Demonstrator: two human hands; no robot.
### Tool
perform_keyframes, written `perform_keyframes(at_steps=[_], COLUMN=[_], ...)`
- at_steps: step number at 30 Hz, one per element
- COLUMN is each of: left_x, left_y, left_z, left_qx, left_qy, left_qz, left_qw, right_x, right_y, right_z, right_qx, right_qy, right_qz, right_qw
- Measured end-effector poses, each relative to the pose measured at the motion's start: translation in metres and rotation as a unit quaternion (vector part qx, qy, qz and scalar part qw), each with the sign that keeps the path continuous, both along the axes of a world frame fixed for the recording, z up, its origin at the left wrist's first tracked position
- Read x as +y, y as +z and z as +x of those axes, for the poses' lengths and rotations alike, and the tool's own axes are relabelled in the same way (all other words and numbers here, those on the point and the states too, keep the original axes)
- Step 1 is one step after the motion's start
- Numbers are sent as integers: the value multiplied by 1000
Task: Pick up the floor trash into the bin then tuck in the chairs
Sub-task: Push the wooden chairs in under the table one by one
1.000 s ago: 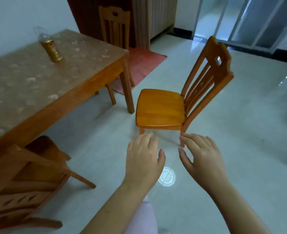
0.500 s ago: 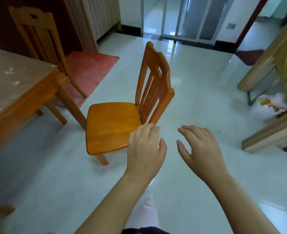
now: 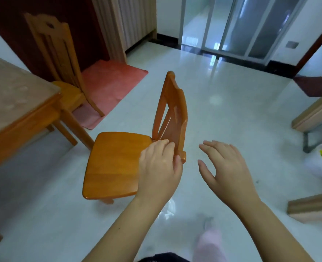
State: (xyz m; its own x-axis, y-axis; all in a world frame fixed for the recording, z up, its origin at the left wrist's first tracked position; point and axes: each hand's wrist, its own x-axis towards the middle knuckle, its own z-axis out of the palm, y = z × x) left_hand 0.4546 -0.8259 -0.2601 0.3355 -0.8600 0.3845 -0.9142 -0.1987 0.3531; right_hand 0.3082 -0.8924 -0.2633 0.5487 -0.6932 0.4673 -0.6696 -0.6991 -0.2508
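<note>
Glossy white floor (image 3: 232, 110) below. Just ahead of the left hand (image 3: 160, 171), fingers (image 3: 164, 144) held together: the chair (image 3: 114, 163), upright, apart from the table (image 3: 14, 103) further left. Contact with its back: cannot tell. Right hand (image 3: 226, 167) with fingers spread, holding nothing. Beyond the fingertips: red mat (image 3: 111, 82), sliding glass doors (image 3: 241, 25).

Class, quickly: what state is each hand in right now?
Left hand: open, at the back of the chair, holding nothing.
Right hand: open, empty, over the floor.
</note>
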Motion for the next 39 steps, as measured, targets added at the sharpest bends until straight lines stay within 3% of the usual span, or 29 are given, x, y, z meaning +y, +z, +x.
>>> perform_keyframes(at_steps=[11, 23, 33, 39], left_x=[-148, -229, -266, -287], left_y=[19, -2, -12, -25], left_z=[-62, -22, -1, -29], left_qx=[-16, -8, 25, 61], left_qy=[125, 282, 394, 511], left_qz=[41, 50, 54, 72], left_qw=[991, 958, 917, 855], right_x=[-192, -307, -357, -387], right_y=[10, -8, -16, -25], right_z=[-42, 45, 109, 134], right_qx=[0, 39, 63, 124], right_qy=[162, 314, 479, 585], right_qz=[-14, -2, 43, 54], right_qw=[987, 949, 874, 800])
